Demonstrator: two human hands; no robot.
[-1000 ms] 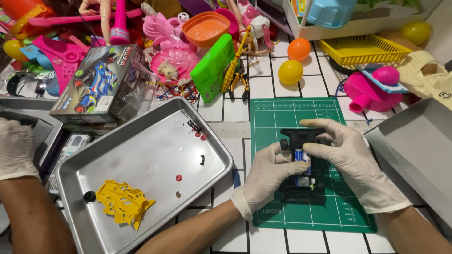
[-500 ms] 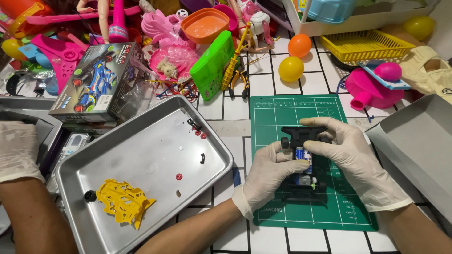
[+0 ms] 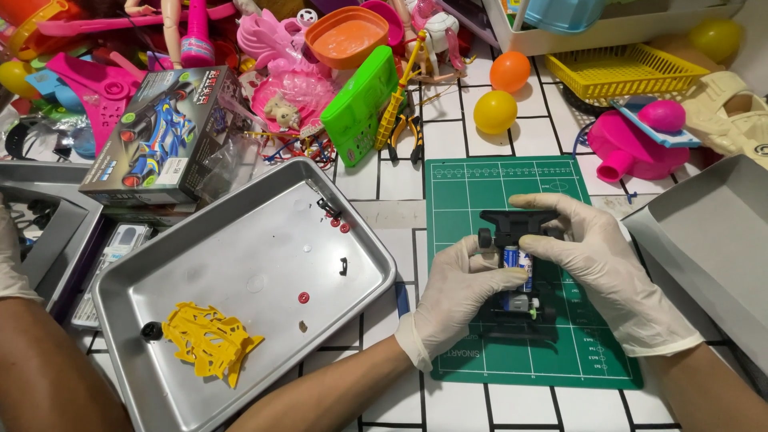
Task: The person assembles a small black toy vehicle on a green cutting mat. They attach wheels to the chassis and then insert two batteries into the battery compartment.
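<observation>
Black toy car chassis (image 3: 518,276), batteries showing, clasped between gloved left hand (image 3: 458,294) and right hand (image 3: 588,264) over green cutting mat (image 3: 512,184); steel tray (image 3: 240,264) beside it holds yellow car shell (image 3: 206,340) and small red parts (image 3: 304,298).

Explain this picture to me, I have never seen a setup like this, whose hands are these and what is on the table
The view comes from a camera worn on a person's head, looking down at their own gloved hands. The left hand and right hand together hold a small black toy car chassis with a battery in it, above a green cutting mat. Beside it a metal tray holds a yellow plastic part and tiny red pieces. Colourful toys and a toy car box crowd the far side. Another person's arm shows at the far left.
</observation>
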